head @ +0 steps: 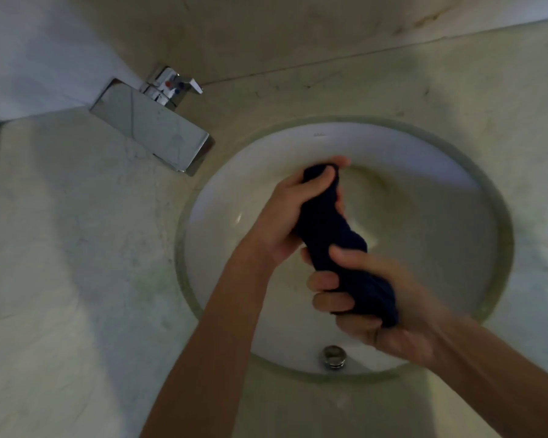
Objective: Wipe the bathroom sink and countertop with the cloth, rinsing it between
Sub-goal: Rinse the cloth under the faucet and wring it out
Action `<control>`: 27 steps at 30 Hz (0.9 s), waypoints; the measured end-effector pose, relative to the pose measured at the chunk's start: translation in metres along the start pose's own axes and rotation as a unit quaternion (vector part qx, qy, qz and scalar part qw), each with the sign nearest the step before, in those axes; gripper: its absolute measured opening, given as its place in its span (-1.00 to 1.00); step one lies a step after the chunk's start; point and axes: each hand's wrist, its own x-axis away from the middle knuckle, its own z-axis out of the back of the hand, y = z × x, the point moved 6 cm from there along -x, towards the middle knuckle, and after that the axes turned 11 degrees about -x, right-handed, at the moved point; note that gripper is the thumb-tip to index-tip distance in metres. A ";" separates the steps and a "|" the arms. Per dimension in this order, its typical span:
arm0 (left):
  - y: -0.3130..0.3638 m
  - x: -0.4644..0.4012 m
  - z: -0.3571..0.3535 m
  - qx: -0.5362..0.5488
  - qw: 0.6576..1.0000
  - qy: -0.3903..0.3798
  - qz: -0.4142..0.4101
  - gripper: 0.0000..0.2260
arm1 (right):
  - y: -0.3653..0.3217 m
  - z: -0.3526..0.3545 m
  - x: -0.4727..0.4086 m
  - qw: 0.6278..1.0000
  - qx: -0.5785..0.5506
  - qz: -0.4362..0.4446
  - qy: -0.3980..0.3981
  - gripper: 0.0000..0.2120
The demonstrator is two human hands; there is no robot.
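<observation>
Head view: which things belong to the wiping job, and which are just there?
Job: dark cloth, gripped by left hand and right hand; sink; countertop; faucet.
Just there: wall; overflow fitting.

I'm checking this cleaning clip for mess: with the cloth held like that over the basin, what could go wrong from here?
Both the left hand and right hand grip the rolled dark cloth above the sink, apparently wringing it. Its upper end nears the sink's far rim, so drips might reach the countertop. The faucet stands well aside, so carrying the cloth there for rinsing could trail water.
</observation>
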 end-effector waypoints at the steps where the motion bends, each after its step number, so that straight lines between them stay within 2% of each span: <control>1: -0.007 -0.006 0.006 -0.065 0.997 0.049 0.019 -0.85 | -0.007 0.009 -0.002 0.995 0.054 0.028 0.073 -0.56; 3: -0.017 -0.018 0.017 -0.204 0.968 0.136 0.046 -0.90 | -0.021 0.028 -0.010 0.949 0.234 0.063 0.201 -0.65; 6: -0.026 -0.034 0.024 -0.424 0.887 0.170 0.067 -0.80 | -0.041 0.057 -0.030 0.846 0.413 0.100 0.324 -0.73; 8: -0.036 -0.044 0.031 -0.536 0.822 0.173 0.091 -0.75 | -0.049 0.073 -0.046 0.796 0.474 0.112 0.360 -0.87; 11: -0.051 -0.047 0.039 -0.630 0.744 0.189 0.120 -0.85 | -0.054 0.089 -0.064 0.690 0.607 0.094 0.383 -0.74; 12: -0.055 -0.045 0.039 -0.649 0.725 0.192 0.128 -0.88 | -0.053 0.091 -0.069 0.666 0.635 0.094 0.380 -0.71; 14: -0.061 -0.045 0.039 -0.676 0.698 0.191 0.141 -0.88 | -0.052 0.092 -0.075 0.645 0.663 0.096 0.367 -0.71; 17: -0.055 -0.050 0.038 -0.694 0.679 0.188 0.146 -0.89 | -0.056 0.088 -0.076 0.632 0.674 0.104 0.369 -0.70; 22: -0.047 -0.048 0.036 -0.689 0.681 0.216 0.124 -0.88 | -0.058 0.081 -0.069 0.595 0.703 0.096 0.378 -0.68; 25: -0.055 -0.044 0.045 -0.665 0.696 0.228 0.146 -0.73 | -0.051 0.080 -0.069 0.578 0.721 0.070 0.375 -0.67; 27: -0.059 -0.044 0.052 -0.655 0.701 0.221 0.175 -0.72 | -0.046 0.079 -0.073 0.579 0.723 0.051 0.373 -0.66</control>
